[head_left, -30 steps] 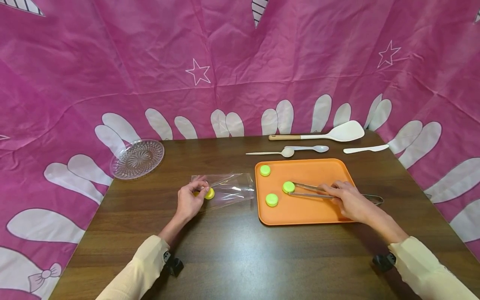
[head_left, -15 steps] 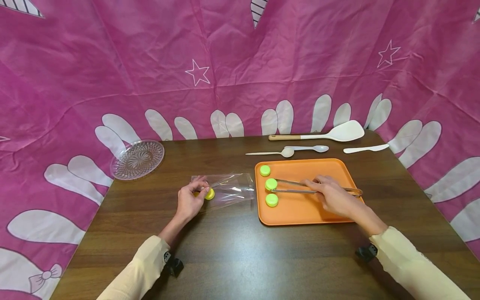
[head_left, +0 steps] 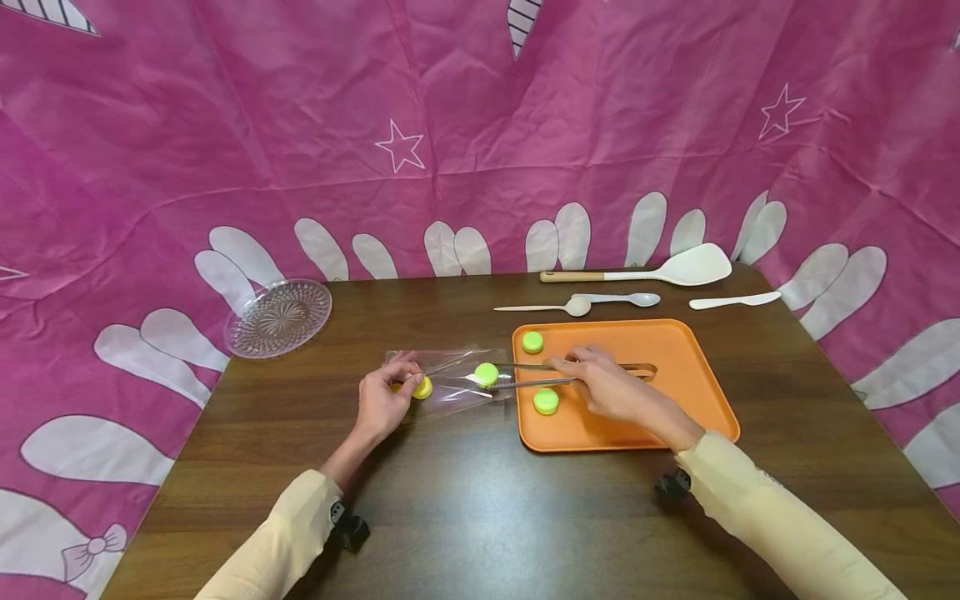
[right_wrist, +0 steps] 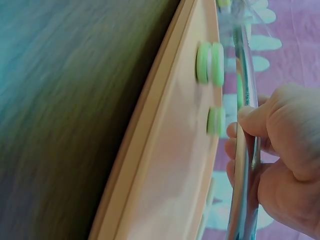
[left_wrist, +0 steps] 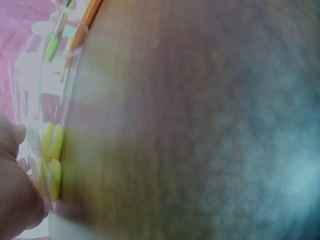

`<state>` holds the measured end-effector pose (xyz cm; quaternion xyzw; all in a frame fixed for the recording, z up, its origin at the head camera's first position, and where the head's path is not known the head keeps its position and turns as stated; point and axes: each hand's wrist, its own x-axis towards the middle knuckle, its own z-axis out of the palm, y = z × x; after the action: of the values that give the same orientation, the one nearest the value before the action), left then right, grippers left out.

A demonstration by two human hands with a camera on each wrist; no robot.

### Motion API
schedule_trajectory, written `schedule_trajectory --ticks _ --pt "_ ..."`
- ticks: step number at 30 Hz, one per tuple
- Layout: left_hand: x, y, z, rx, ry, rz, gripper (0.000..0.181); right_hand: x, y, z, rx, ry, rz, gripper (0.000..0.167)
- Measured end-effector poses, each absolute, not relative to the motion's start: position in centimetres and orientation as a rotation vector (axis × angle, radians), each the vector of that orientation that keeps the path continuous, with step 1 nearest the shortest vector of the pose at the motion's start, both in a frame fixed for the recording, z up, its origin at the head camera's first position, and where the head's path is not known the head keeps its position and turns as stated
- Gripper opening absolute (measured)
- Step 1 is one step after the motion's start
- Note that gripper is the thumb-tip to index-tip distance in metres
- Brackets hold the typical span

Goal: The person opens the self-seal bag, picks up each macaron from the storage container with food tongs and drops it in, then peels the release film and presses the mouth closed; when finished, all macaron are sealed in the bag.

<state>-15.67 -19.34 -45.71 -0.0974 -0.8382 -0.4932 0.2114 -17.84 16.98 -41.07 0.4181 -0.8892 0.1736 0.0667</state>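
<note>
My left hand (head_left: 386,402) pinches the upper layer of a clear plastic bag (head_left: 453,402) lying on the table. Yellow macarons (left_wrist: 53,142) sit inside the bag; in the head view one yellow macaron (head_left: 423,387) shows beside the fingers, another is mostly hidden behind them. My right hand (head_left: 609,390) holds metal tongs (head_left: 534,383) over the orange tray (head_left: 630,433). Between the tong tips is a green macaron (head_left: 486,374), at the bag's right end; the left wrist view shows this green macaron (left_wrist: 52,47) within the bag's mouth. Two green macarons (head_left: 546,401) (right_wrist: 210,63) rest on the tray.
Behind the tray lie a cream spoon (head_left: 576,307), a white spoon (head_left: 641,299), a spatula (head_left: 690,265) and a white knife (head_left: 735,301). A clear patterned plate (head_left: 279,318) stands at the back left. A pink cloth (head_left: 300,108) hangs behind the table.
My right hand has carried the tongs left, taking the middle green macaron off the tray to the bag's right end. The left hand keeps its pinch on the bag.
</note>
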Motion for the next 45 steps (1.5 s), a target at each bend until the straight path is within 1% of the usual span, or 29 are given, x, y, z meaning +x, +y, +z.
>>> schedule_trajectory --ticks 6,11,22,35,45 --pt "-15.7 -19.4 -45.8 -0.272 -2.324 -1.384 0.008 -18.2 14.7 -41.4 1.356 -2.667 0.521 0.051" --pt "-15.7 -19.3 -45.9 -0.276 -2.316 -1.388 0.008 -18.4 13.0 -41.6 1.432 -2.631 0.544 0.043" --pt "-15.7 -19.2 -45.8 -0.305 -2.293 -1.380 0.009 -19.0 10.5 -41.7 1.515 -2.619 0.599 0.030" --pt "-15.7 -19.1 -45.8 -0.295 -2.298 -1.373 0.008 -19.2 8.4 -41.4 1.584 -2.631 0.471 0.032" --pt "-15.5 -19.3 -45.9 -0.275 -2.312 -1.369 0.008 -19.2 7.4 -41.5 1.603 -2.614 0.455 0.033"
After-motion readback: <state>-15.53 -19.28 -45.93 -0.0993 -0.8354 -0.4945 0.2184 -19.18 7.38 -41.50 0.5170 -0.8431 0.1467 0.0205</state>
